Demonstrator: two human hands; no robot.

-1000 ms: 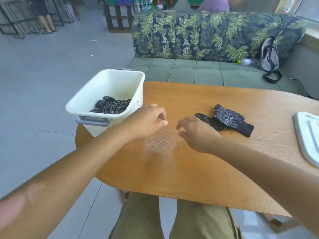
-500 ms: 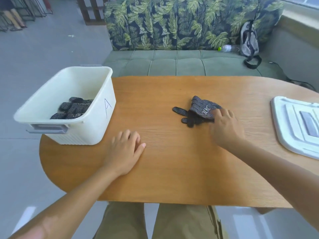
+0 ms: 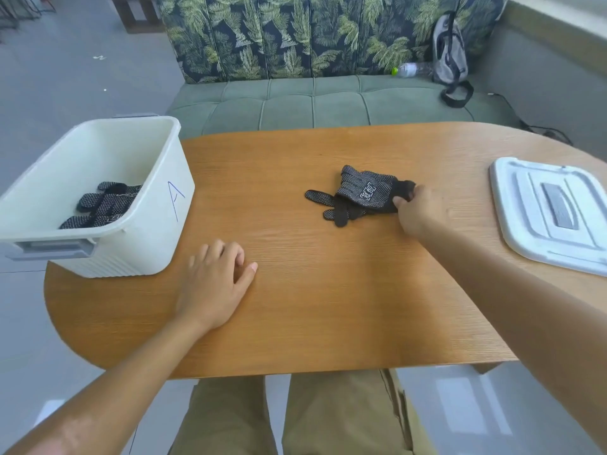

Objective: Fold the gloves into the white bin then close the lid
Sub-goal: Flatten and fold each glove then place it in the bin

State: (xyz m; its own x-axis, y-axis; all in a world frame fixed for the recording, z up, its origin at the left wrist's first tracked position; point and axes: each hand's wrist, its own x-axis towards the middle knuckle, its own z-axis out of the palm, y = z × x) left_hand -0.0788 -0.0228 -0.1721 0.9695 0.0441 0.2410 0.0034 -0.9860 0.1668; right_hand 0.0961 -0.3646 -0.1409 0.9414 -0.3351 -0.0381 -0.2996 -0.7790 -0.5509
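Oval wooden desk (image 3: 328, 307) filling the middle of the view, a green sofa (image 3: 312, 103) with leaf-print back cushions beyond it at 12 o'clock. On the sofa seat toward 1 o'clock, a grey backpack (image 3: 449, 50) leaning upright and a clear plastic bottle (image 3: 410, 69) lying on its side just beside it.

White bin (image 3: 157, 205) standing on the desk's edge at 9 o'clock, open-topped, marked with a blue letter "A" on its near wall, grey handle on the end facing the camera. Inside, dark dotted gloves in the bin (image 3: 101, 205) lying folded on the bottom.

White lid (image 3: 551, 211) lying flat on the desk at 3 o'clock, well apart from the bin, grey handle plate in its centre.

Left hand (image 3: 216, 284) resting palm down on the desk at about 7 o'clock from the desk's centre, fingers (image 3: 230, 254) relaxed and loosely spread, holding nothing, near the bin's corner but not touching it.

Right hand (image 3: 417, 208) reaching in from 4 o'clock, thumb and fingers pinching the black cuff of the gloves on the desk (image 3: 358, 197).

Those gloves lying near the desk's centre, slightly toward 1 o'clock: 2 layers stacked, white logo patch on top, dotted glove tips pointing toward 9 o'clock, between bin and lid.
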